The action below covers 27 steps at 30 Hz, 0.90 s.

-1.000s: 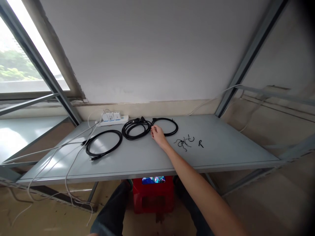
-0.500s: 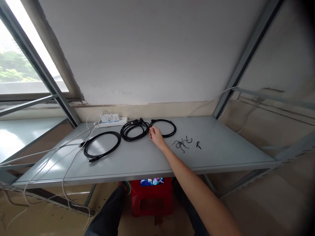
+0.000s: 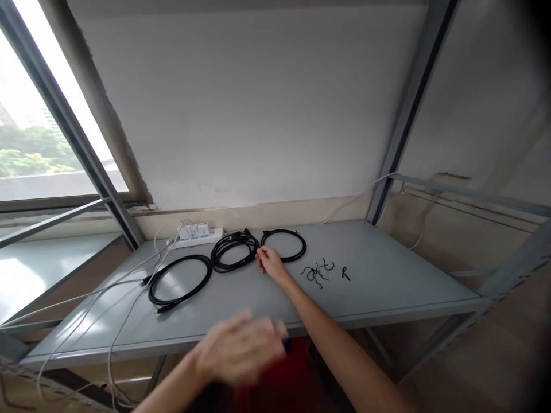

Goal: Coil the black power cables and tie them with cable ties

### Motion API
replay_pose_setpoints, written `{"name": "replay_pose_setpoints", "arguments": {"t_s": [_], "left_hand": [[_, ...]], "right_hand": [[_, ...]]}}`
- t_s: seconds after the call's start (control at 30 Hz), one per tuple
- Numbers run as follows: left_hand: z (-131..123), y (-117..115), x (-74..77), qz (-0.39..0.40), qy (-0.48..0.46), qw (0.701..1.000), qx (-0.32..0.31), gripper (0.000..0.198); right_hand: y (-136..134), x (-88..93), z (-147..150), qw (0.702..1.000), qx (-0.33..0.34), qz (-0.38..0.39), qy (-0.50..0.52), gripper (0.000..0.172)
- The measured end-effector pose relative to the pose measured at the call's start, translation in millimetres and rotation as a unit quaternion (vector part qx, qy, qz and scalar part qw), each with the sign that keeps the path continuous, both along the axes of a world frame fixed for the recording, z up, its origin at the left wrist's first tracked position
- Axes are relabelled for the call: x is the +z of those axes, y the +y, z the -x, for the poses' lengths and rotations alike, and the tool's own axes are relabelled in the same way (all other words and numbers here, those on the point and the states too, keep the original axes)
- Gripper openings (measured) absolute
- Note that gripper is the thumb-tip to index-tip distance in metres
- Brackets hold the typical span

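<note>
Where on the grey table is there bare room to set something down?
The widest bare patch of the table is on the right, between the twist ties and the right edge. A bare strip runs along the middle of the front edge. The back left is crowded: power strip, white cords, cable coils, right hand.

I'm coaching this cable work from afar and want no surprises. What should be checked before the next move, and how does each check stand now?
1. Right hand at the right cable coil: ok, its fingers are at the coil's near-left edge.
2. Firm grip on that coil: cannot tell, the fingers hide it.
3. Left hand free: cannot tell, it is blurred, low in front of the table.
4. Twist ties at hand: ok, they lie loose just right of the right hand.
5. White cords out of the way: ok, they trail off the far left.
</note>
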<state>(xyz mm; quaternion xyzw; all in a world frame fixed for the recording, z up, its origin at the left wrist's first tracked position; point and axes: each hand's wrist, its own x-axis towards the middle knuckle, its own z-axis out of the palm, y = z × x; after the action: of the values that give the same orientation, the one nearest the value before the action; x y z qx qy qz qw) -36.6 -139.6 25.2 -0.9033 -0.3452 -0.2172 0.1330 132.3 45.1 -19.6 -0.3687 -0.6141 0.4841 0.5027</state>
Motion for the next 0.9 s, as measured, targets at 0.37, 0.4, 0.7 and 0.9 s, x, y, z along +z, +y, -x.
{"name": "replay_pose_setpoints", "arguments": {"t_s": [0.37, 0.4, 0.7, 0.9], "left_hand": [[-1, 148, 28.6, 0.047, -0.065, 0.990, 0.118, 0.028], [-3, 149, 24.4, 0.051, -0.063, 0.991, 0.107, 0.026], [5, 150, -3.7, 0.118, -0.178, 0.976, 0.046, 0.028], [7, 150, -6.8, 0.088, -0.208, 0.972, 0.062, 0.024]], "right_hand": [[2, 0.3, -4, 0.997, 0.069, 0.036, 0.011, 0.037], [4, -1.2, -4, 0.997, 0.072, 0.031, 0.016, 0.037], [6, 0.1, -6, 0.996, 0.090, 0.004, 0.023, 0.034], [4, 4.2, -3, 0.996, 0.057, -0.060, -0.016, 0.028]]}}
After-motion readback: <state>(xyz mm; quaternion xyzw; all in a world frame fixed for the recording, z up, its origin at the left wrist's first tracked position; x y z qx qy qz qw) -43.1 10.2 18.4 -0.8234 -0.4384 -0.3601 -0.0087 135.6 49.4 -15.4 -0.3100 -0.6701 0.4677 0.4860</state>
